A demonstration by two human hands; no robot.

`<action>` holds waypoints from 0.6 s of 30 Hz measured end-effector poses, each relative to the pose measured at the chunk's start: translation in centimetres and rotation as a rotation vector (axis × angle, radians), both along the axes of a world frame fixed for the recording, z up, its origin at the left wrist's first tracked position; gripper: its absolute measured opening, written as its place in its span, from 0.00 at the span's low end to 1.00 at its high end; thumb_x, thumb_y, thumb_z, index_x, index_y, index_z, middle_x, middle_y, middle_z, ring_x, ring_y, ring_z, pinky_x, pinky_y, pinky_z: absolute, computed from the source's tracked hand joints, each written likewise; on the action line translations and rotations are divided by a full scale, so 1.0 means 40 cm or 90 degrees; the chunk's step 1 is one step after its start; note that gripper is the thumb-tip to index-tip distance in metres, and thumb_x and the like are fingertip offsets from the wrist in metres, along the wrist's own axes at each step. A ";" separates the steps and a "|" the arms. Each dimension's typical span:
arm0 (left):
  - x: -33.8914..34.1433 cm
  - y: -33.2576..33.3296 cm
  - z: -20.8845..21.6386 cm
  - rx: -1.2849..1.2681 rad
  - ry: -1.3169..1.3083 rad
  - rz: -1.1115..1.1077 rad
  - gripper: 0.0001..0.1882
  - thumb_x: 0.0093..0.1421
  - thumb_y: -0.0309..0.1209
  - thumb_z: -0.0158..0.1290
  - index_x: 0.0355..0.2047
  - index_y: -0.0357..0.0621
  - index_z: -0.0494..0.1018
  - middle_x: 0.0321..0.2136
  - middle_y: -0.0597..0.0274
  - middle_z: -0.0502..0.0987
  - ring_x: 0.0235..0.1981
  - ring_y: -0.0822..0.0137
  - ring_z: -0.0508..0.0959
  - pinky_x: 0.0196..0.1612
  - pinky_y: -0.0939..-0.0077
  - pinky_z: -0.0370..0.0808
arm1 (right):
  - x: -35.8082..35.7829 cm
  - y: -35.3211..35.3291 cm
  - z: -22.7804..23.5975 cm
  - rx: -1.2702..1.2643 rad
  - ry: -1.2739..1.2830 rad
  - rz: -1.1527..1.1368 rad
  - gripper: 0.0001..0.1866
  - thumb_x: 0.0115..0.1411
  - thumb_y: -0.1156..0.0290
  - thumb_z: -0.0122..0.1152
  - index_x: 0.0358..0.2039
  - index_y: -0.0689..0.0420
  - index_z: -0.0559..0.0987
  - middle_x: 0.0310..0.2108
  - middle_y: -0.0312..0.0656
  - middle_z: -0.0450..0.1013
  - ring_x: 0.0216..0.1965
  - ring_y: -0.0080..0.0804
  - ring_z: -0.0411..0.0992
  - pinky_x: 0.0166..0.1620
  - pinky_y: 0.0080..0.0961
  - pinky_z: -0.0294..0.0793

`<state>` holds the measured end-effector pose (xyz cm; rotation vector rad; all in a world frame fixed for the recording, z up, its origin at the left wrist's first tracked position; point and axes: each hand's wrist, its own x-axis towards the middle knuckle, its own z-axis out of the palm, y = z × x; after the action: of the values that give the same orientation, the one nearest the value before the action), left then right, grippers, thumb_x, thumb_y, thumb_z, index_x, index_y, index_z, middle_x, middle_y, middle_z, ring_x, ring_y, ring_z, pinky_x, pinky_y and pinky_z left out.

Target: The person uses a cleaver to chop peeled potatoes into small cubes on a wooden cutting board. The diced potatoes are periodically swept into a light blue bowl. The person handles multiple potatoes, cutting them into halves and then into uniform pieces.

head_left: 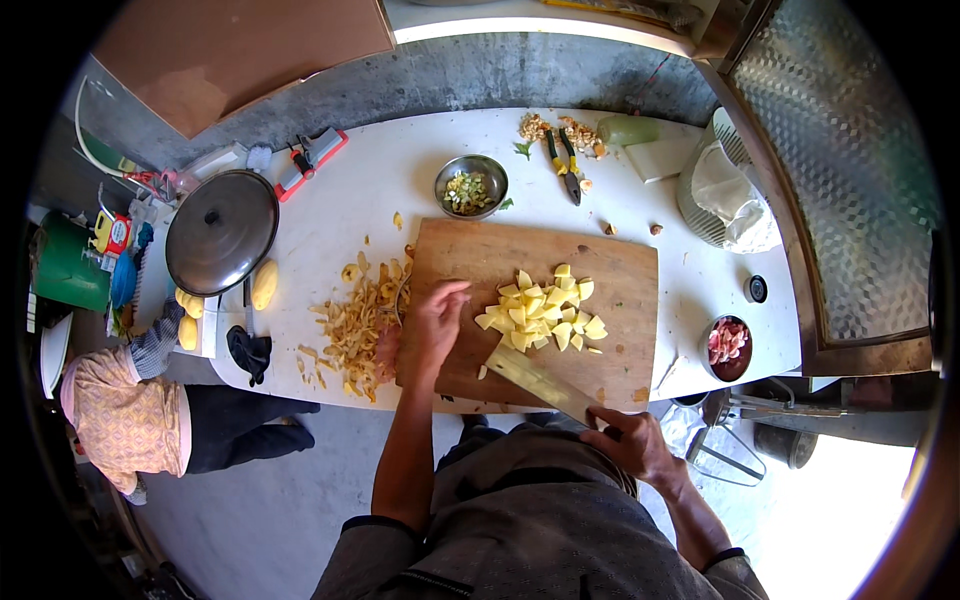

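My right hand (635,443) grips the handle of a cleaver (540,385). The wide blade points up and left over the near edge of a wooden cutting board (620,270), its tip beside the potato chunks (545,308) heaped mid-board. My left hand (437,318) hangs over the board's left side, fingers curled together with nothing seen in them. Left of that hand lies a spread of potato peelings (360,325), partly covering a bowl rim. One small potato piece (483,372) lies near the blade's tip.
Behind the board stand a metal bowl of chopped greens (468,188) and pliers (566,170). A bowl of cut meat (728,343) and a basket (715,190) are at right. Leftward are a dark lid (222,232), whole potatoes (264,285) and another person (130,410) beside the table.
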<state>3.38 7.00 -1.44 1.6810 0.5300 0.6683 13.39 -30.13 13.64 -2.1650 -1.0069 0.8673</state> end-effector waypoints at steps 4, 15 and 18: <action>-0.157 0.031 -0.027 -0.036 0.050 0.123 0.12 0.73 0.15 0.53 0.52 0.36 0.82 0.41 0.60 0.84 0.40 0.68 0.86 0.49 0.76 0.83 | -0.011 0.060 -0.068 0.058 0.061 0.065 0.17 0.71 0.57 0.69 0.50 0.57 0.87 0.25 0.53 0.82 0.26 0.50 0.82 0.35 0.42 0.80; -0.389 -0.105 -0.015 0.021 0.125 0.296 0.09 0.68 0.18 0.59 0.46 0.36 0.84 0.40 0.62 0.85 0.37 0.72 0.83 0.42 0.75 0.83 | 0.043 0.142 -0.155 -0.021 0.239 0.040 0.17 0.76 0.58 0.63 0.47 0.60 0.87 0.25 0.46 0.81 0.27 0.38 0.81 0.32 0.37 0.79; -0.428 -0.131 0.000 0.065 0.205 0.341 0.09 0.67 0.19 0.60 0.45 0.40 0.85 0.39 0.64 0.86 0.38 0.73 0.84 0.40 0.74 0.82 | 0.073 0.119 -0.202 0.141 0.424 -0.039 0.19 0.79 0.56 0.59 0.42 0.60 0.85 0.18 0.35 0.73 0.19 0.21 0.71 0.23 0.26 0.68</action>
<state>-13.73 1.76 -1.45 1.7637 1.2201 0.8169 16.30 -25.37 5.55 -1.5417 -0.6521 1.2611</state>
